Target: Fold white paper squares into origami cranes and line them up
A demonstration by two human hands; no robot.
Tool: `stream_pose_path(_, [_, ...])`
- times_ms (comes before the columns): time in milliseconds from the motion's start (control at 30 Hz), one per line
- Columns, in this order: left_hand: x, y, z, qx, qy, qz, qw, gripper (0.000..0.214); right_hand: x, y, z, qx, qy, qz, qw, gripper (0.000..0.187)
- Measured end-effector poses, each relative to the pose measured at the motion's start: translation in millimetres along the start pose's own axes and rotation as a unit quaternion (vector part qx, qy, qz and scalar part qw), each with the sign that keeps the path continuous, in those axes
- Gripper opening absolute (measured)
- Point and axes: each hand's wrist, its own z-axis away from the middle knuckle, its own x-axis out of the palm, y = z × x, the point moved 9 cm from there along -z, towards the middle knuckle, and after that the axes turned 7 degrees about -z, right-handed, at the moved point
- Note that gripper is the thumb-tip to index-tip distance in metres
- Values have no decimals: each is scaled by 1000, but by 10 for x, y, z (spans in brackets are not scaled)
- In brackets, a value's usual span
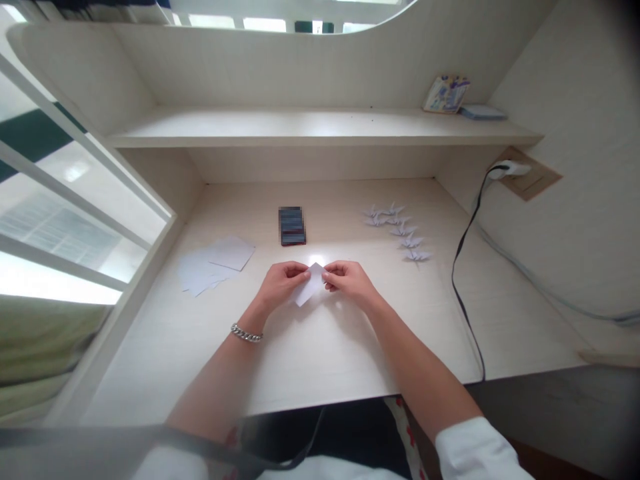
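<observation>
Between my two hands a folded piece of white paper [311, 285] is held just above the desk, one corner pointing away from me. My left hand [284, 281] pinches its left edge between thumb and fingers. On the opposite edge my right hand [346, 279] has its thumb and fingers closed in a pinch. Several folded paper cranes [401, 230] stand in a curved group on the desk, to the right and beyond my hands. Loose sheets of white paper [207, 265] lie overlapping at the left. A phone [292, 226] rests beyond my left hand.
The desk [320, 367] has a shelf [280, 123] above its back, holding a small picture card [447, 93] and a flat pale item [483, 112]. A dark cable [458, 253] runs from the wall socket [530, 175] down across the right side. Slatted rails border the left.
</observation>
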Motion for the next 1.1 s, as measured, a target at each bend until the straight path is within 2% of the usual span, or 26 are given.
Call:
stream_pose_path(100, [-43, -84, 5, 1, 18, 7, 1000, 28, 38, 70, -41, 6, -18, -23, 1000, 30])
stream_pose_path(200, [-36, -121, 26, 10, 19, 1, 1000, 28, 22, 153, -35, 16, -7, -36, 999, 32])
stream_pose_path(467, [-22, -73, 45, 27, 20, -9, 999, 28, -44, 160, -23, 1, 15, -29, 999, 26])
stream_pose_path(633, [-7, -42, 59, 37, 14, -14, 999, 30, -38, 176, -17, 0, 5, -50, 999, 27])
stream_pose_path(933, [-1, -55, 61, 30, -3, -3, 1000, 30, 12, 129, -2, -8, -7, -66, 998, 27])
stream_pose_path(1100, [-50, 61, 91, 36, 8, 23, 999, 31, 40, 0, 14, 3, 3, -70, 998, 25])
